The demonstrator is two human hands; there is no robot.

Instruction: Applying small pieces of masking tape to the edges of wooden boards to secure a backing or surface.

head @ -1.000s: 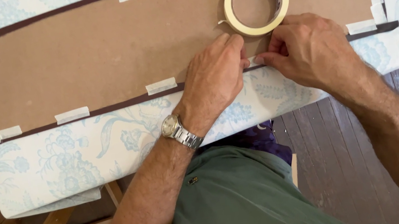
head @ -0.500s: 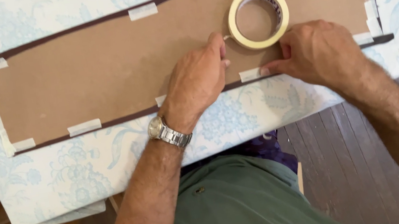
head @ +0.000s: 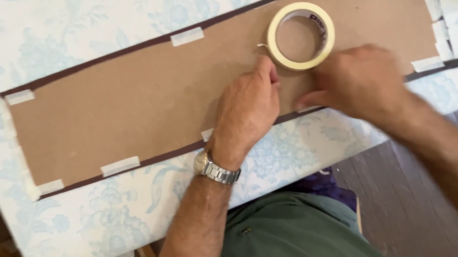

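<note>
Two hands work over a long brown board (head: 143,106) laid on pale floral cloth (head: 97,20). Head view: left hand (head: 251,109), fingers loosely curled, fingertip touching the tape roll (head: 300,35), which lies flat mid-board, handy for reaching. Right hand (head: 359,83), blurred, presses flat at the near edge, probably smoothing tape; tape strips (head: 120,166) pin the cloth's folded edges.

Soft, even daylight fills the scene, with only faint shadows under the hands. The right hand (head: 362,83) is smeared by motion blur; the left hand (head: 247,109) is sharper. No glare; the worktop's (head: 67,31) left edge darkens.
</note>
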